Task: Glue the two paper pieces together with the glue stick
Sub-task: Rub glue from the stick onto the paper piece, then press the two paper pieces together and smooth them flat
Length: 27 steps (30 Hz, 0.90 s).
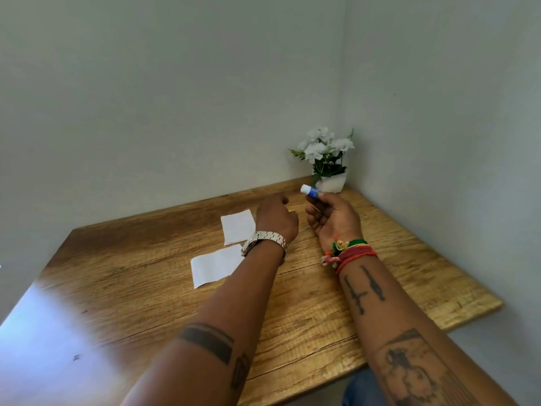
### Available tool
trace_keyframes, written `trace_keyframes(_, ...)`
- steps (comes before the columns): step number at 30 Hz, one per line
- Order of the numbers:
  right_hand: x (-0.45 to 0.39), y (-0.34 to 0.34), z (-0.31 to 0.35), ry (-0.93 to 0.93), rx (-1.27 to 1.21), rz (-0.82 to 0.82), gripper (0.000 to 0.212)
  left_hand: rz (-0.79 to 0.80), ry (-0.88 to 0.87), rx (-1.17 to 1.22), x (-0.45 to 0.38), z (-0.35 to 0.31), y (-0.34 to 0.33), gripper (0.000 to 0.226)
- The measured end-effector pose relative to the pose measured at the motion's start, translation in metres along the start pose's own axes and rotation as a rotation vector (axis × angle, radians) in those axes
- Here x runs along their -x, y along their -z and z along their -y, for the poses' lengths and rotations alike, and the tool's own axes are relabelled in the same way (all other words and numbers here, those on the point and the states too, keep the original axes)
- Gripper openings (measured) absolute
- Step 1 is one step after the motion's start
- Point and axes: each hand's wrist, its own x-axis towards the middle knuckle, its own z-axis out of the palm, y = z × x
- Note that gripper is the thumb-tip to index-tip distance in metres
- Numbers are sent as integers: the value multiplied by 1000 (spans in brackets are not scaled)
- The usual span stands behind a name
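Wooden surface (307,312) carries two white paper pieces, far piece (237,226) and near piece (215,266), lying flat, nearly touching at corners. We note right hand (333,216) pinching the glue stick (311,191), raised above the surface. Left hand (276,218) hovers curled; a yellow bit shows at its fingertips, so we cannot tell its grip.

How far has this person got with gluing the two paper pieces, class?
Done: the right hand holds the glue stick, whose white tip is exposed, so it appears uncapped. In hand: the left hand has its fingers curled with something small and yellow beside them, possibly the cap. Left: the far paper piece and the near paper piece lie apart on the table, with no glue visible and not yet joined.
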Motion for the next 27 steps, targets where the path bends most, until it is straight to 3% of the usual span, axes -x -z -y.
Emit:
trace_keyframes(3,0,-2,0,-71,-100,63,31,-94,52,215,2,-3,-1,26)
trace_keyframes(7,4,-5,-4,-155,-165,201,21,-53,111,745,9,-7,-3,17)
trace_keyframes(9,4,-6,-4,-162,-159,227,20,-50,110,851,10,-4,-5,19)
trace_keyframes(14,3,-5,-6,-70,93,247,26,-60,56,804,12,7,-1,16)
trace_keyframes(20,-1,8,2,417,948,227,25,19,52,626,6,16,12,17)
trace_keyframes(23,-3,13,-1,526,1180,134,26,30,36,458,7,20,9,17)
trace_keyframes(27,-11,17,-2,503,1379,-78,33,0,80,327,8,28,5,17)
